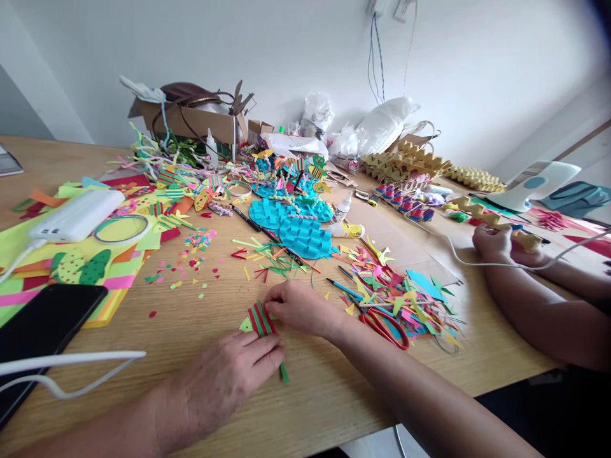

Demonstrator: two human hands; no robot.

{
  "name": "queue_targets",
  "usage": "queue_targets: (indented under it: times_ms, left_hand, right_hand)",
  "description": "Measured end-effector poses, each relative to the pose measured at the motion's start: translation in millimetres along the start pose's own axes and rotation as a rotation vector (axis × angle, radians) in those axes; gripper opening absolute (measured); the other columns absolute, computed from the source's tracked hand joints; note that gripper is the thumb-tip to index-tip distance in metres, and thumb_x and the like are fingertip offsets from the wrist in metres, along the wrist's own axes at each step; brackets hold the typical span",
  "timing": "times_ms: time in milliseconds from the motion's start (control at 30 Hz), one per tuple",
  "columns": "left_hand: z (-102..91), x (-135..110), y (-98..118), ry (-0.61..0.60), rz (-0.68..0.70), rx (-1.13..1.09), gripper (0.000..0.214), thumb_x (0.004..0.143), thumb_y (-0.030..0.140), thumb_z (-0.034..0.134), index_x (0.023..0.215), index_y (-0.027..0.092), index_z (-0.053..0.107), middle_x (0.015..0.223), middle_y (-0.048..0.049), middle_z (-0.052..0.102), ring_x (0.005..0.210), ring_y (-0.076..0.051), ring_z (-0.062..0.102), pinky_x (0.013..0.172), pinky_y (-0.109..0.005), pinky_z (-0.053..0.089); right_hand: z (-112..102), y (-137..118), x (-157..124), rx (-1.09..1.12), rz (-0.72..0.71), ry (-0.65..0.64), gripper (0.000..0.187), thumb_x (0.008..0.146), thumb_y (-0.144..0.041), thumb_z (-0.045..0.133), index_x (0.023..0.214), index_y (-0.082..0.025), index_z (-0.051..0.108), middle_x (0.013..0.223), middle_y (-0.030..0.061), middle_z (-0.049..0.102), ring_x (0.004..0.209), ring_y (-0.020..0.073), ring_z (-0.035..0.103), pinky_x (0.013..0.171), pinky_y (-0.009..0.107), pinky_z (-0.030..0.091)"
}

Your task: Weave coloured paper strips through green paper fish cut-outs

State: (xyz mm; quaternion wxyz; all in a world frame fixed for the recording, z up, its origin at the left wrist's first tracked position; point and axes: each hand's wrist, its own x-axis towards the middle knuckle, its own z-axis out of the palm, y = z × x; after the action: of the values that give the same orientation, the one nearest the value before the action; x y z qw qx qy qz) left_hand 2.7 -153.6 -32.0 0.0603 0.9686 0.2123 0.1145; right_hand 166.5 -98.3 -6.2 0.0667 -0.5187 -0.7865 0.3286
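A small paper fish with red and green stripes lies on the wooden table just in front of me. My left hand rests below it, fingers together and pressed on its lower edge. My right hand comes in from the right, fingers curled and pinching the fish's right side. A loose green strip lies under my left fingertips.
Red-handled scissors lie by a heap of paper scraps. Blue scaled paper shapes, glue bottles, a black phone, a white power bank and coloured sheets surround the spot. Another person's hands work at the right.
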Motion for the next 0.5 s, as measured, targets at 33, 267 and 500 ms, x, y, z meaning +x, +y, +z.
queue_targets:
  times_ms: [33,267,500]
  left_hand:
    - [0.3,-0.5,0.1,0.005,0.001,0.004,0.031,0.083,0.006,0.040,0.109,0.016,0.055,0.107,-0.0064,0.064,0.086,-0.019,0.059,0.076,-0.030,0.047]
    - [-1.8,-0.4,1.2,0.013,0.019,0.024,0.029,0.084,0.008,0.040,0.107,0.014,0.055,0.105,-0.0067,0.064,0.084,-0.019,0.059,0.073,-0.030,0.047]
    - [-2.9,1.2,1.3,0.013,0.033,0.050,0.027,0.085,0.010,0.041,0.106,0.013,0.057,0.104,-0.0074,0.066,0.084,-0.021,0.061,0.071,-0.032,0.050]
  right_hand:
    - [1.1,0.8,1.6,-0.005,-0.001,0.002,0.022,0.069,-0.009,0.046,0.068,-0.012,0.068,0.057,-0.0020,0.057,0.049,0.0064,0.041,0.045,0.018,0.026]
    - [-1.2,1.1,7.1,-0.006,-0.017,0.046,0.022,0.070,-0.009,0.046,0.067,-0.012,0.068,0.057,-0.0023,0.055,0.052,0.0066,0.042,0.047,0.018,0.027]
    - [1.5,-6.0,1.8,-0.020,-0.023,-0.003,0.022,0.072,-0.011,0.046,0.062,-0.012,0.066,0.051,-0.0033,0.052,0.046,0.0060,0.037,0.044,0.018,0.025]
